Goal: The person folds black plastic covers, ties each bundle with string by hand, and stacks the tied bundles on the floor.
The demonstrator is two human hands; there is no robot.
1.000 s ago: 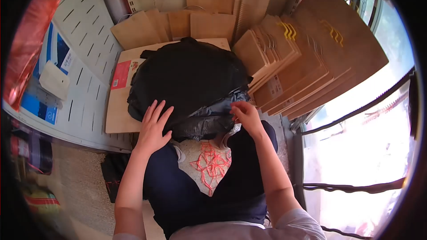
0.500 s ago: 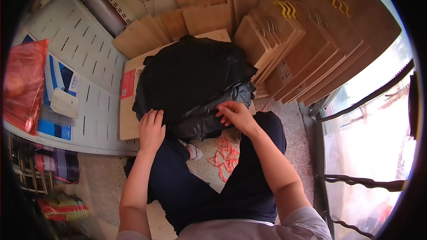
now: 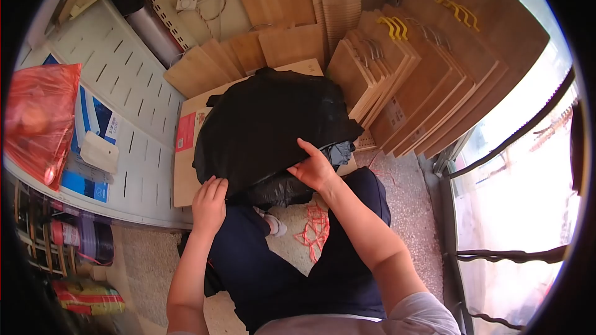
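A broad, rounded bundle covered by a black plastic bag (image 3: 267, 124) lies in front of me, its surface creased and its contents hidden. On its near left edge rests my left hand (image 3: 210, 205), fingers extended over the plastic. My right hand (image 3: 315, 170) is at the near right side, its thumb and fingers closed around the edge of an upper layer of the bag. Below that layer, a shinier crumpled fold of plastic (image 3: 279, 191) shows. Beneath the bundle is a flat cardboard box (image 3: 184, 177) with a red label (image 3: 185, 131).
Wooden boards (image 3: 428, 87), some with yellow hooks, stand at the right. A slotted metal shelf (image 3: 139, 167) on the left holds a red plastic bag (image 3: 40, 121) and blue packages (image 3: 87, 187). Tangled red string (image 3: 315, 232) lies on the floor between my legs.
My right hand has moved left and taken the edge of the upper plastic layer, which now covers more of the shiny fold. My left hand stays at the near left edge.
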